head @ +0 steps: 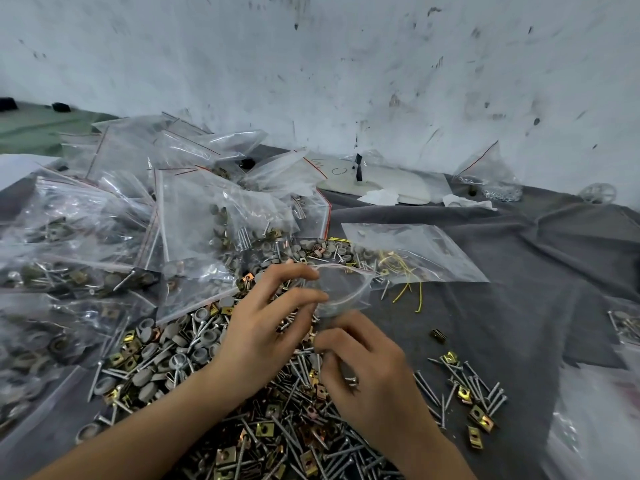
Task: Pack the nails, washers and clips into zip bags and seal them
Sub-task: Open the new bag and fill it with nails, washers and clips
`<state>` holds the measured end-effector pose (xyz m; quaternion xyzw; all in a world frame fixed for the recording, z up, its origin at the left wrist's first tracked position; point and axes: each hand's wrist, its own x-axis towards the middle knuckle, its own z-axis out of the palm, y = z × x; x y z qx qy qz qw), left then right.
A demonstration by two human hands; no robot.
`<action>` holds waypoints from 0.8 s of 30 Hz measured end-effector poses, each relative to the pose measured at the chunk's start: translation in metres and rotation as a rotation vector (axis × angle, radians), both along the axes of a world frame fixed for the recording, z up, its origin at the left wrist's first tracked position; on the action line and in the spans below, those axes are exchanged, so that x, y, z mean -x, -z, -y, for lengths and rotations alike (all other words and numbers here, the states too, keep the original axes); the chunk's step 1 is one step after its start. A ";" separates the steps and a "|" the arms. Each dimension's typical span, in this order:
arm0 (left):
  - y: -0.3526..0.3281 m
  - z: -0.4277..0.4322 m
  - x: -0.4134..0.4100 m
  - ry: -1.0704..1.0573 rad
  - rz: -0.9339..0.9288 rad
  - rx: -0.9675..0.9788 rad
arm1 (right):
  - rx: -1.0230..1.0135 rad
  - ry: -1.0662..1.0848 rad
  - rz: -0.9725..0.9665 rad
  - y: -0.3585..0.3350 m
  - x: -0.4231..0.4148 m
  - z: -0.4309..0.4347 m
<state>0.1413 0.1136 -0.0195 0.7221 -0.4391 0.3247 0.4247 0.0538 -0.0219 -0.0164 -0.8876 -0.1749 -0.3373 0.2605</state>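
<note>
The small clear plastic zip bag point(341, 292) is held open-mouthed just above the loose heap at mid-desk, its rim pinched by the fingers of the left hand point(266, 327). The right hand point(370, 375) sits just below it, fingers curled — blur hides whether they grasp anything. Beneath lie long grey steel nails point(460, 386), round grey washers point(145, 379) and square brass-coloured clips point(265, 429) on the grey cloth-covered desk point(485, 323) — filled clear bags point(104, 220) pile up at left.

Packed bags point(138, 209) lie left of and behind the loose nails point(294, 427).
</note>
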 end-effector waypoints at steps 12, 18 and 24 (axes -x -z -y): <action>0.001 0.000 0.004 0.179 0.098 -0.166 | 0.007 0.367 0.232 -0.003 0.003 0.003; 0.000 0.001 0.003 0.124 0.038 -0.113 | -0.096 0.350 0.270 -0.005 0.002 0.002; -0.001 0.001 -0.002 -0.032 -0.134 0.027 | -0.136 0.241 -0.055 -0.004 -0.002 0.009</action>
